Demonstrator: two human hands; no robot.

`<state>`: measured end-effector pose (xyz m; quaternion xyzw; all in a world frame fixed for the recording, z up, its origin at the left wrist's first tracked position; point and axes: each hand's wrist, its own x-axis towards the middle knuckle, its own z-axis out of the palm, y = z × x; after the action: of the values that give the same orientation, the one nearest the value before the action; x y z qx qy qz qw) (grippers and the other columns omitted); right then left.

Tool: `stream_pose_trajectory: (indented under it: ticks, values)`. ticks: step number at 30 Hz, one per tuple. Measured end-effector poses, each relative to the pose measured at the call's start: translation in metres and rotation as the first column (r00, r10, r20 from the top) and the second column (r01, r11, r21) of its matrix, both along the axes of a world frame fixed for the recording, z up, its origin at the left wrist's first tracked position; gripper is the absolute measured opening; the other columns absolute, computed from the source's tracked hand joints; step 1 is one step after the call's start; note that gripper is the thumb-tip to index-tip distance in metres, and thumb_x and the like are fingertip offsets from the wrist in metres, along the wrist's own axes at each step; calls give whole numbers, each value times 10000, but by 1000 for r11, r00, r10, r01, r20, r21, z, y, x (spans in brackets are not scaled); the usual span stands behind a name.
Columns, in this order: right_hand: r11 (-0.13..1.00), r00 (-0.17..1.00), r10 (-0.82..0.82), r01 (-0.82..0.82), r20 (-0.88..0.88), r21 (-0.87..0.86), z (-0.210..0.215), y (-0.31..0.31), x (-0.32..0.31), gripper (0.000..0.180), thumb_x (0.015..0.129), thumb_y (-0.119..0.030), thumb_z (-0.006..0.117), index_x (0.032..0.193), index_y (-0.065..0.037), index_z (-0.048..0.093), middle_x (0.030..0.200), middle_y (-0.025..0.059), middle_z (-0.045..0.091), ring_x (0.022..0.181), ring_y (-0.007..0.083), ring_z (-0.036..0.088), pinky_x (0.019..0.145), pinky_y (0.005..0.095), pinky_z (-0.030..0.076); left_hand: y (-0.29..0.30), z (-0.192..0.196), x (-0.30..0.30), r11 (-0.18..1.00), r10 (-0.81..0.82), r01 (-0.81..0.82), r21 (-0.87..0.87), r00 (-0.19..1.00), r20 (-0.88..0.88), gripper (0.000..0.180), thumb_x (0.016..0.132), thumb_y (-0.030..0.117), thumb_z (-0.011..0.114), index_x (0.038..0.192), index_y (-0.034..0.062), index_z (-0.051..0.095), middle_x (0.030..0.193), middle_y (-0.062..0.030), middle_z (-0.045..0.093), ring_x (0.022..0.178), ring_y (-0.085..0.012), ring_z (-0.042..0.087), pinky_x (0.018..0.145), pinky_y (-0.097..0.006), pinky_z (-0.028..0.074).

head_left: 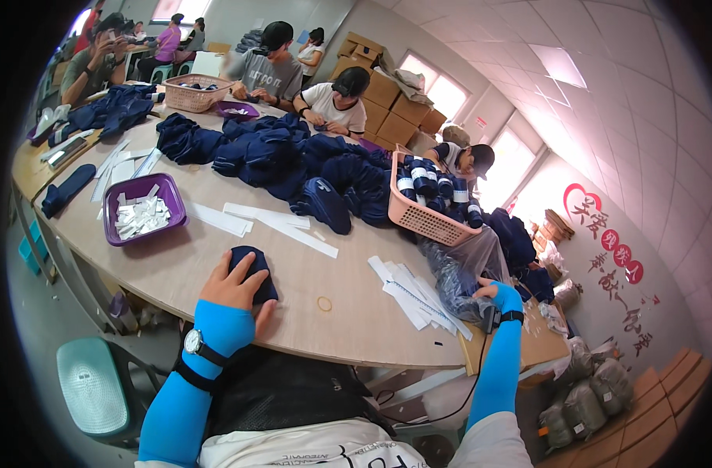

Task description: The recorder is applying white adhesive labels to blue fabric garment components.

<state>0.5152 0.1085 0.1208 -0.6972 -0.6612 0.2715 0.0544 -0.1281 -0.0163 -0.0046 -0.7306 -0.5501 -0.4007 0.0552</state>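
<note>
My left hand [233, 290] lies with spread fingers on a folded navy sock [267, 287] near the table's front edge. The fingers rest on top of the sock, and it lies flat. To the right, my right hand [492, 291] is at the edge of a clear plastic bag [467, 282], thumb and a finger apart; its other fingers hardly show. Behind that bag a pink basket [426, 221] leans, filled with rolled navy socks [424, 181] in white bands. A purple basket [147, 234] of small white tags [142, 215] stands left of my left hand.
A long heap of navy socks [266, 156] crosses the table [348, 273]. White paper strips [418, 295] lie near the bag, others [282, 228] beyond my left hand. A rubber band [324, 303] lies between my hands. Several people sit across the table. A green stool [92, 386] stands at left.
</note>
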Motion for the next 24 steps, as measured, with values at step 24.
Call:
stream_pose_trajectory:
  ticks: [24]
  values:
    - [931,852,-365,342,375,127,-11,20,-75,1102,718,-498,880,1526,104,437,1509,338,521,1355,423,585,1094,474,507,-1,1,-6,1000,17,-16,-25,1000,5,475,844,314,805,1270,119,725,1460,-188,600,1378,-509,495,1128,-531,469]
